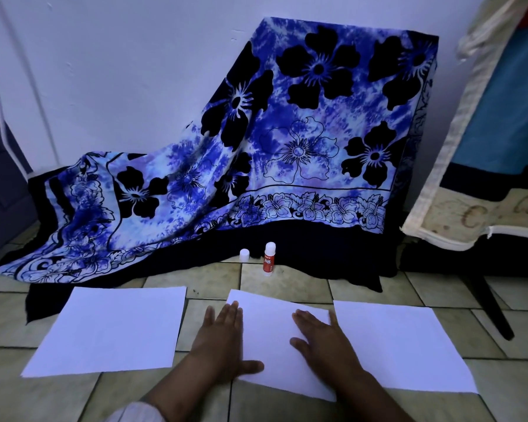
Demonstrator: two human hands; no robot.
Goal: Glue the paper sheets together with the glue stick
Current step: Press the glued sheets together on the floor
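Dim here, bluish cast. Paper sheets brightest, my left hand and right hand underexposed. Wide-angle bends door frame at left edge.
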